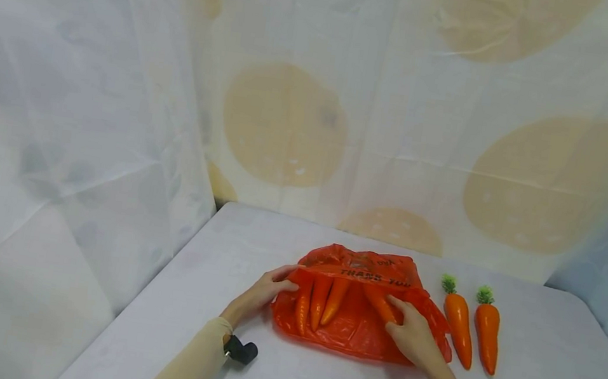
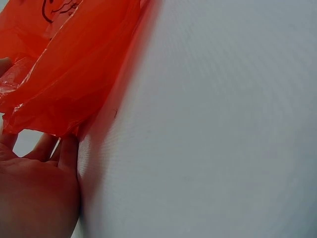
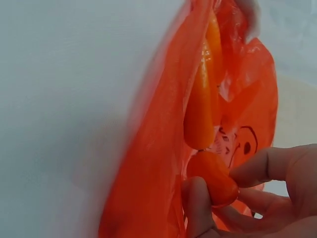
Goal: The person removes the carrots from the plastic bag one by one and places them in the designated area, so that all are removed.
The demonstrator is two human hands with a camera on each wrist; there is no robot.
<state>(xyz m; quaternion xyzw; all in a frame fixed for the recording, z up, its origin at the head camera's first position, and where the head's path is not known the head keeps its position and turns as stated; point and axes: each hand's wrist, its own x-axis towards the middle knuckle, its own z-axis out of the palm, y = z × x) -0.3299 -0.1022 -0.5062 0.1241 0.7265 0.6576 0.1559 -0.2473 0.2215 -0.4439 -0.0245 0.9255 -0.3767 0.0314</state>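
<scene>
From where I stand, the right hand (image 1: 411,335) is narrowed around a glossy orange carrot (image 1: 379,302), pinching its lower end at the mouth of a thin red plastic bag (image 1: 354,334), right of the frame's centre, low on the white bench (image 1: 542,349). That carrot lies up and left of the right hand, its long axis slanting from lower right to upper left, its far end under the bag's upper layer. The left hand (image 1: 262,289), farther from it, holds the mouth's left edge between thumb and fingers; how tightly, I cannot tell. Between the hands, three orange carrots (image 1: 319,300) poke out of the mouth, nearly upright in the frame. Right of the bag lie two green-topped orange carrots (image 1: 486,335), nearer the right hand.

Only the right wrist view shows the pinched end's blunt, rounded shape. The left wrist view shows no carrots, but reveals left-hand fingers passing behind the red film.
</scene>
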